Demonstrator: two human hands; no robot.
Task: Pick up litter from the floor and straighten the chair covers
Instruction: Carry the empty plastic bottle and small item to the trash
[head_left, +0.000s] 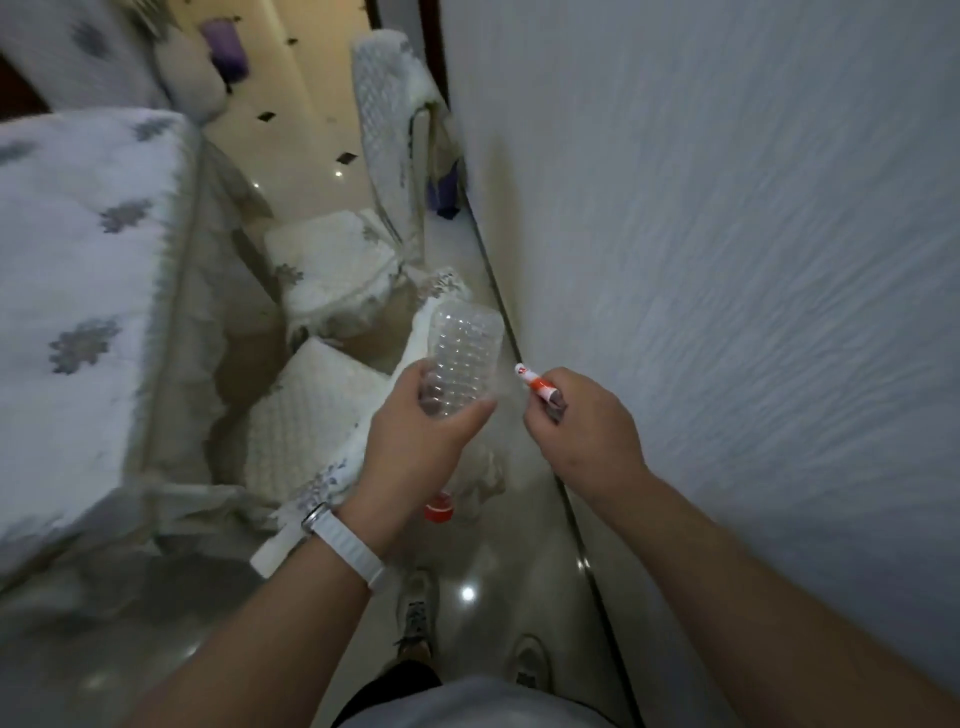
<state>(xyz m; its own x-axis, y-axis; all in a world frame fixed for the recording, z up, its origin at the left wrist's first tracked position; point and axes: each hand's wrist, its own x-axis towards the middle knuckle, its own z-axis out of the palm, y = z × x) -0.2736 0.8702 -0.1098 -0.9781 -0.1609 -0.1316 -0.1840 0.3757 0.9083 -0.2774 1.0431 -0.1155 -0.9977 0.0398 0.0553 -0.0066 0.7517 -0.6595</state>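
Note:
My left hand (415, 436) grips a clear empty plastic bottle (462, 353), its base pointing away from me and its red cap (439, 509) showing below my wrist. My right hand (582, 426) pinches a small orange-and-white wrapper (535, 384) just right of the bottle. Below my hands stands a chair with a white quilted cover (306, 431). A second covered chair (332, 270) stands farther ahead, its quilted back cover (384, 130) upright.
A table under a white cloth with grey flower prints (83, 291) fills the left side. A white textured wall (727, 260) runs close along the right. The glossy tiled floor (467, 592) forms a narrow aisle between them, where my shoes (415, 613) stand.

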